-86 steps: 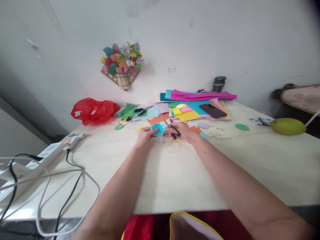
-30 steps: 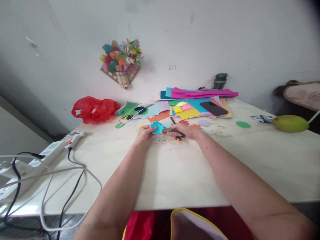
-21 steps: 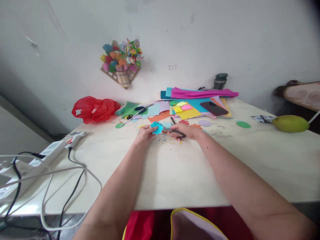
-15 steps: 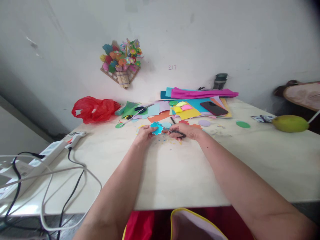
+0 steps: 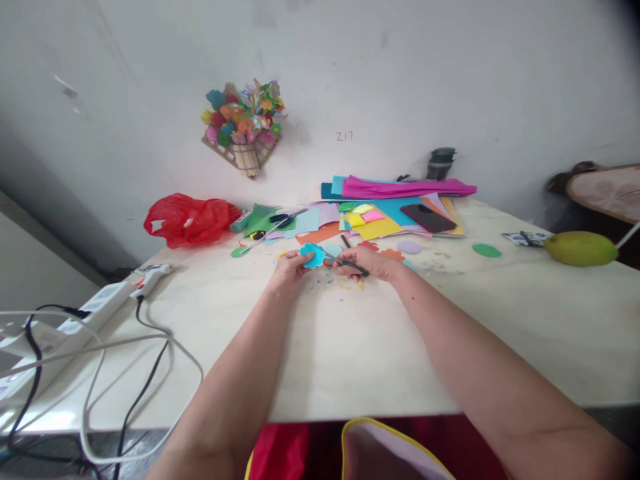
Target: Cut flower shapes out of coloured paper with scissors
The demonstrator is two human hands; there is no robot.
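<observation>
My left hand (image 5: 293, 268) pinches a bright blue paper piece with a scalloped, flower-like edge (image 5: 312, 255). My right hand (image 5: 367, 261) is closed around the dark handles of a pair of scissors (image 5: 356, 267), whose blades point left at the edge of the blue piece. Both hands are close together over the middle of the table. Small yellow and blue paper scraps (image 5: 345, 285) lie below them. Just behind the right hand are a red paper piece (image 5: 369, 245), an orange scalloped piece (image 5: 393, 255) and a lilac paper oval (image 5: 409, 247).
Coloured sheets (image 5: 380, 225) and a phone (image 5: 429, 217) lie at the back, with a second pair of scissors (image 5: 287, 219) left of them. A red plastic bag (image 5: 187, 220) sits back left. A power strip (image 5: 95, 310) with cables occupies the left; a yellow-green fruit (image 5: 580, 248) lies right.
The scissors and my right hand have shifted very slightly left, and the blades have moved a little at the blue paper's edge. Everything else stays as it was.
</observation>
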